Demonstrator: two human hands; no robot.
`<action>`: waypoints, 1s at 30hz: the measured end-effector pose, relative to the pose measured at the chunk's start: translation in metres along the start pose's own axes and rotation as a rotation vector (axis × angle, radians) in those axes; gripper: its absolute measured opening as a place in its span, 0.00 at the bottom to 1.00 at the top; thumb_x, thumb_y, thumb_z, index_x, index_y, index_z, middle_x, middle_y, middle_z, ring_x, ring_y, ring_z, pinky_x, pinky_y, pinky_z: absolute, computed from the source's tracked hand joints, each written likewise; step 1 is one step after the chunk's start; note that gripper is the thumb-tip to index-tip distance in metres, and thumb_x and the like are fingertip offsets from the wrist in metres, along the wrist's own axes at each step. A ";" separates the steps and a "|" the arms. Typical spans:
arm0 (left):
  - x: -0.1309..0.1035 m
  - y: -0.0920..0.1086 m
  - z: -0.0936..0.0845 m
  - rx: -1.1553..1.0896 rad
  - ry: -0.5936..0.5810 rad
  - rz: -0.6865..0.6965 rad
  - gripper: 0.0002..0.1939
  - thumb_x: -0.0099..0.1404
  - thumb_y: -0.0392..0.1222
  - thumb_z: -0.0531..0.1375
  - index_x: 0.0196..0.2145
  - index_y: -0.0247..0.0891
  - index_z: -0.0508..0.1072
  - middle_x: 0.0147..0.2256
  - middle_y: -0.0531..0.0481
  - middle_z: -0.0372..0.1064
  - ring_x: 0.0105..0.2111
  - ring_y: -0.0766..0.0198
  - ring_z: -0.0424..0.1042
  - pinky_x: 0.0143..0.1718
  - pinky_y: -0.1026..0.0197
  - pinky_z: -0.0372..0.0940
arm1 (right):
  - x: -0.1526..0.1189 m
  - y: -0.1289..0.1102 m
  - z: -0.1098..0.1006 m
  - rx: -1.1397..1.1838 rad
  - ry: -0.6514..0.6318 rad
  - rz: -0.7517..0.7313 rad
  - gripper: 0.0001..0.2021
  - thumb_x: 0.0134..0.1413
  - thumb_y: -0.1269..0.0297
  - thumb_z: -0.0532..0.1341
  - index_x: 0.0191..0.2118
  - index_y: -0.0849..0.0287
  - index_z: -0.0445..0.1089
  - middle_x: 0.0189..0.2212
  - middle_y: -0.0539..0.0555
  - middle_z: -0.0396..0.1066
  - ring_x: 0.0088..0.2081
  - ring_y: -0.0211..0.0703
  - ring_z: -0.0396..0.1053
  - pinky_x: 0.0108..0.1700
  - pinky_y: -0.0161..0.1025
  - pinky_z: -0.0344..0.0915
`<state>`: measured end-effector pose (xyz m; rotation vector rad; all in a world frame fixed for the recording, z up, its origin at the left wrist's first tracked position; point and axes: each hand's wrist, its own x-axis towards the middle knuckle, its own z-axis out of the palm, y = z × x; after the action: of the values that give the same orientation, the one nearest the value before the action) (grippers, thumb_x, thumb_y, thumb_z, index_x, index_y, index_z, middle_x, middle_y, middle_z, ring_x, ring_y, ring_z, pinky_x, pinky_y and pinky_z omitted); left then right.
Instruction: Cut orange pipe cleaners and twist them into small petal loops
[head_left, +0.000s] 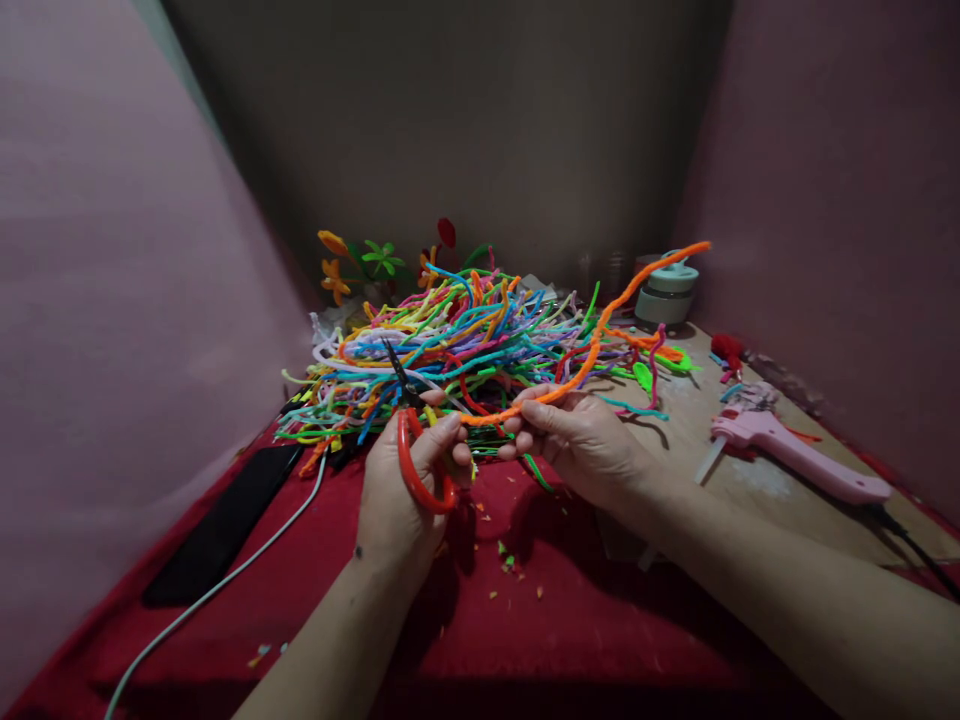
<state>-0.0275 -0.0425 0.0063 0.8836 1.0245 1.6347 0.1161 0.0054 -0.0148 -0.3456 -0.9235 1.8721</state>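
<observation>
An orange pipe cleaner [592,350] stretches between my hands, its free end curving up to the right. My left hand [420,460] is closed, pinching the pipe cleaner's near end between thumb and forefinger. Red-handled scissors [409,465] also rest in that hand, with dark blades pointing up and left, away from the orange strand. My right hand [570,440] pinches the same pipe cleaner a short way along. Just beyond both hands lies a big tangled heap of multicoloured pipe cleaners [450,345].
A pink glue gun [802,455] with its cord lies on a board [697,410] at the right. A lidded jar [667,290] stands behind it. At left are a black phone [225,525] and a white cable [225,590]. Small clippings dot the red cloth [570,620]. Pipe-cleaner flowers [382,257] stand behind the heap.
</observation>
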 end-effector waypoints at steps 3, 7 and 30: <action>-0.007 0.006 0.003 0.169 0.068 0.228 0.17 0.52 0.35 0.62 0.41 0.40 0.65 0.22 0.58 0.62 0.17 0.72 0.64 0.18 0.70 0.61 | 0.001 -0.002 0.001 -0.009 0.034 -0.003 0.07 0.43 0.68 0.66 0.27 0.64 0.68 0.21 0.50 0.70 0.20 0.32 0.68 0.27 0.33 0.70; -0.011 0.005 0.003 0.319 0.046 0.347 0.21 0.49 0.34 0.65 0.41 0.41 0.67 0.27 0.55 0.68 0.22 0.70 0.67 0.22 0.69 0.63 | 0.001 -0.003 0.001 -0.007 0.031 0.010 0.08 0.42 0.68 0.66 0.27 0.64 0.67 0.19 0.49 0.69 0.20 0.33 0.67 0.26 0.33 0.70; -0.015 -0.009 0.003 0.520 -0.062 0.419 0.22 0.50 0.33 0.64 0.43 0.41 0.67 0.29 0.54 0.68 0.28 0.68 0.68 0.30 0.66 0.64 | -0.002 0.004 0.007 -0.001 0.062 0.049 0.07 0.35 0.74 0.67 0.26 0.64 0.69 0.22 0.49 0.68 0.23 0.34 0.67 0.27 0.34 0.68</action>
<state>-0.0180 -0.0547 -0.0025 1.5710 1.3118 1.6860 0.1099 -0.0006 -0.0135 -0.4276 -0.8809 1.8950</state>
